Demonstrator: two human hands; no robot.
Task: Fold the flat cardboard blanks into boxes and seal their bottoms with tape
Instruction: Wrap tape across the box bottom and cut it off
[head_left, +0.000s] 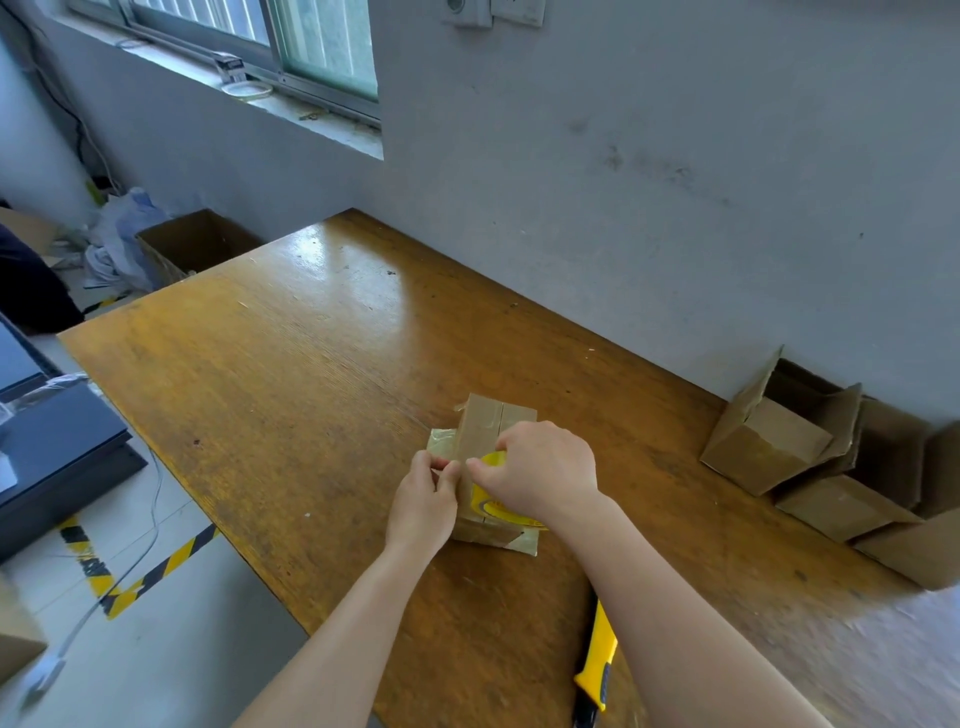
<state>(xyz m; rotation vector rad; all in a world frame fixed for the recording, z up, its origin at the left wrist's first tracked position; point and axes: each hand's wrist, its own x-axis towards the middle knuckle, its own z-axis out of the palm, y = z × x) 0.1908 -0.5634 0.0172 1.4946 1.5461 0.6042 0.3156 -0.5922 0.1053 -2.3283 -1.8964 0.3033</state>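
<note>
A small cardboard box (488, 428) stands bottom-up on the wooden table (291, 395), its two flaps meeting along a centre seam. My right hand (540, 475) grips a roll of tape with a yellow core (493, 506) and holds it against the near end of the box. My left hand (428, 491) pinches what looks like the loose tape end at the box's left side. Clear tape sticks out at the near bottom edge. Most of the roll is hidden under my right hand.
Several folded boxes (769, 447) lie heaped at the table's right edge by the wall. A yellow utility knife (597, 665) lies under my right forearm near the front edge. An open carton (192, 244) stands on the floor behind the table. Dark equipment (47, 447) sits left.
</note>
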